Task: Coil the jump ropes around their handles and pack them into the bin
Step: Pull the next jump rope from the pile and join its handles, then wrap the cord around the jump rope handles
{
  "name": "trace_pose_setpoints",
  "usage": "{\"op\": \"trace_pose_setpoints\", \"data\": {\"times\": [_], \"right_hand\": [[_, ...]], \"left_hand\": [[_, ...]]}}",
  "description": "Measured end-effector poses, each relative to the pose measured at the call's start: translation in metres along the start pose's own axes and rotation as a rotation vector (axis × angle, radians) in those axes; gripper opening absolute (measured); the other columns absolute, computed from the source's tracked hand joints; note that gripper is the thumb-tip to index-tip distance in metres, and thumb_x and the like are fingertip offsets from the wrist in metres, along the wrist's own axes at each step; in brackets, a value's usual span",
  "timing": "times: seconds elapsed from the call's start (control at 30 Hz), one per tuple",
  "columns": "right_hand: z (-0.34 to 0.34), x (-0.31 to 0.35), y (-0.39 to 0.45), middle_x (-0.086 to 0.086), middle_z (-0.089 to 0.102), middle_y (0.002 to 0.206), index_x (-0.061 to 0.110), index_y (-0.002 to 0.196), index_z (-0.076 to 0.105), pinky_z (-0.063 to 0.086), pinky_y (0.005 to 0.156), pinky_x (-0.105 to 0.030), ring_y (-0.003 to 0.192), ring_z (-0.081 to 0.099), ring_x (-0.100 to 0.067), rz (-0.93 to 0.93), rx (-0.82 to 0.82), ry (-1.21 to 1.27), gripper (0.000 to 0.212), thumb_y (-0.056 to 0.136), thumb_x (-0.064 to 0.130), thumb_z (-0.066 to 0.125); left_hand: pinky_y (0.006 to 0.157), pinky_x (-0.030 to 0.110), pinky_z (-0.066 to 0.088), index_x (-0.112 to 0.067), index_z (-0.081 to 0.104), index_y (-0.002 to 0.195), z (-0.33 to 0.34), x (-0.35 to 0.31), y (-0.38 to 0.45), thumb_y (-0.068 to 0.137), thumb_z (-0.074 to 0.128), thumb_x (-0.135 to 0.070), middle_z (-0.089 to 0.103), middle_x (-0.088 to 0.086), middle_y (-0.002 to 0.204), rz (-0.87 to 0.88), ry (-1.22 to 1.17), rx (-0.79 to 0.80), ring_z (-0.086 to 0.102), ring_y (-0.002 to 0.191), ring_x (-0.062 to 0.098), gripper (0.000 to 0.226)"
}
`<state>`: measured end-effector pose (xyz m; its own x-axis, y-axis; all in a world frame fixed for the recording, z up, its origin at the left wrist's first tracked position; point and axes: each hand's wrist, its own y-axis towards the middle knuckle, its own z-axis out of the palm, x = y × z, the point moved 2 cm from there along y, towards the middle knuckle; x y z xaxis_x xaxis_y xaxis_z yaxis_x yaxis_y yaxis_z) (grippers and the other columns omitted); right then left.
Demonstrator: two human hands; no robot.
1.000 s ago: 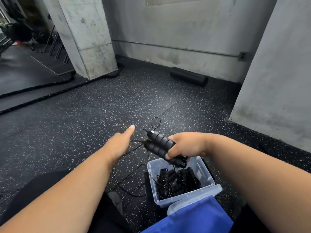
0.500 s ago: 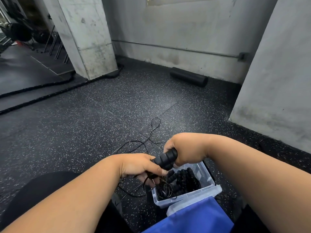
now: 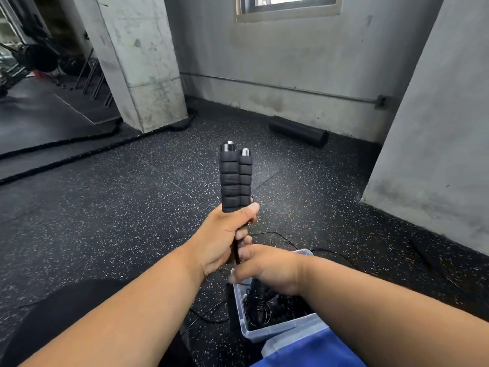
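Speckled black rubber floor (image 3: 111,207) runs to grey concrete walls, with a square concrete pillar (image 3: 140,62) at ten o'clock, a window (image 3: 288,6) high at twelve o'clock, and a thin pipe (image 3: 277,87) along the far wall. A black foam roller (image 3: 298,131) lies against that wall at one o'clock, and a thick black rope (image 3: 79,152) snakes across the floor from the pillar's base toward nine o'clock. At the centre, the left hand (image 3: 225,237) holds the two ribbed black jump rope handles (image 3: 235,178) upright and side by side, its fingers (image 3: 248,211) wrapped tight round their lower ends. The right hand (image 3: 267,266) sits just below, its fingers curled close at the handles' bottom tips; what they pinch is blurred and cannot be told. A thin black cord (image 3: 280,237) trails over the floor behind the hands. At five o'clock a clear plastic bin (image 3: 264,333) stands on the floor, holding other coiled black ropes (image 3: 260,305), with a blue lid (image 3: 312,350) touching its near edge.
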<state>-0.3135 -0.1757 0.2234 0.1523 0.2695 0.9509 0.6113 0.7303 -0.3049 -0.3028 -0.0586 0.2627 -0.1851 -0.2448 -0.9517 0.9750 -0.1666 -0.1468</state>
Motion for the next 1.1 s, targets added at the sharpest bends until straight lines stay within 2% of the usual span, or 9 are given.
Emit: {"op": "trace_pose_setpoints", "data": {"times": [0.07,0.23,0.37,0.47,0.63,0.73,0.87,0.97,1.1], "right_hand": [[-0.001,-0.004,0.007,0.0,0.071,0.095,0.016,0.087,0.07,0.045,0.089,-0.029,0.082,0.061,-0.002,0.03,-0.06,-0.015,0.005,0.092,0.015,0.068],[-0.056,0.013,-0.009,0.0,0.056,0.068,0.011,0.078,0.065,0.036,0.048,-0.024,0.053,0.045,-0.012,0.123,-0.361,-0.568,0.034,0.093,0.041,0.07],[-0.085,0.041,-0.022,0.0,0.051,0.062,0.006,0.065,0.055,0.04,0.052,-0.034,0.053,0.043,-0.014,-0.006,-0.562,-0.732,0.032,0.087,0.023,0.07],[-0.079,0.059,-0.029,0.006,0.05,0.053,0.016,0.061,0.046,0.038,0.049,-0.03,0.046,0.043,-0.011,-0.103,-0.615,-0.747,0.028,0.078,0.02,0.067],[-0.043,0.088,-0.043,0.004,0.053,0.058,0.013,0.066,0.049,0.035,0.049,-0.029,0.053,0.04,-0.011,-0.245,-0.469,-1.034,0.026,0.075,0.028,0.068],[-0.028,0.086,-0.037,0.0,0.053,0.062,0.013,0.069,0.05,0.036,0.052,-0.03,0.057,0.039,-0.015,-0.31,-0.443,-1.174,0.021,0.073,0.028,0.064],[-0.069,0.071,-0.026,0.01,0.055,0.057,0.011,0.071,0.061,0.036,0.051,-0.025,0.051,0.043,-0.004,-0.09,-0.477,-0.801,0.017,0.075,0.019,0.076],[-0.091,0.046,-0.026,0.009,0.049,0.056,0.017,0.07,0.061,0.029,0.048,-0.025,0.052,0.038,-0.009,0.046,-0.284,-0.447,0.023,0.078,0.015,0.082],[-0.087,0.028,-0.02,0.002,0.049,0.061,0.01,0.084,0.06,0.03,0.051,-0.025,0.053,0.04,-0.01,-0.051,-0.161,-0.007,0.007,0.091,0.009,0.06]], "left_hand": [[0.056,0.026,0.048,-0.012,0.06,0.107,0.0,-0.005,-0.003,0.092,0.081,-0.032,0.059,0.001,0.086,-0.017,0.015,-0.025,0.036,0.052,0.005,0.032],[0.077,0.034,0.054,-0.013,0.065,0.113,-0.041,-0.027,-0.005,0.096,0.074,-0.017,0.063,-0.006,0.087,-0.009,0.412,-0.088,0.057,0.073,0.005,0.02],[0.068,0.033,0.058,-0.018,0.058,0.114,-0.061,-0.02,-0.005,0.085,0.086,-0.013,0.057,0.003,0.094,-0.154,0.55,-0.019,0.06,0.079,0.014,0.041],[0.064,0.034,0.06,-0.028,0.056,0.113,-0.06,-0.005,-0.003,0.076,0.093,-0.024,0.068,0.003,0.096,-0.176,0.936,-0.014,0.066,0.068,0.016,0.052],[0.071,0.032,0.053,-0.025,0.052,0.116,-0.056,0.023,-0.002,0.078,0.087,-0.042,0.07,-0.003,0.103,-0.332,1.459,0.031,0.069,0.088,0.02,0.054],[0.083,0.032,0.054,-0.026,0.052,0.124,-0.036,0.033,-0.008,0.078,0.083,-0.036,0.071,-0.003,0.111,-0.2,1.698,0.165,0.069,0.103,0.025,0.056],[0.078,0.031,0.051,-0.032,0.05,0.116,-0.008,0.017,-0.023,0.076,0.084,-0.033,0.071,-0.006,0.106,0.065,1.651,0.28,0.067,0.097,0.021,0.052],[0.077,0.032,0.053,-0.034,0.049,0.105,-0.002,-0.005,-0.034,0.074,0.086,-0.034,0.068,-0.011,0.096,0.125,1.449,0.296,0.065,0.087,0.009,0.049],[0.066,0.021,0.049,-0.037,0.055,0.108,-0.007,-0.015,-0.037,0.076,0.092,-0.032,0.065,-0.01,0.093,0.122,1.037,0.199,0.062,0.076,0.0,0.049]]}}
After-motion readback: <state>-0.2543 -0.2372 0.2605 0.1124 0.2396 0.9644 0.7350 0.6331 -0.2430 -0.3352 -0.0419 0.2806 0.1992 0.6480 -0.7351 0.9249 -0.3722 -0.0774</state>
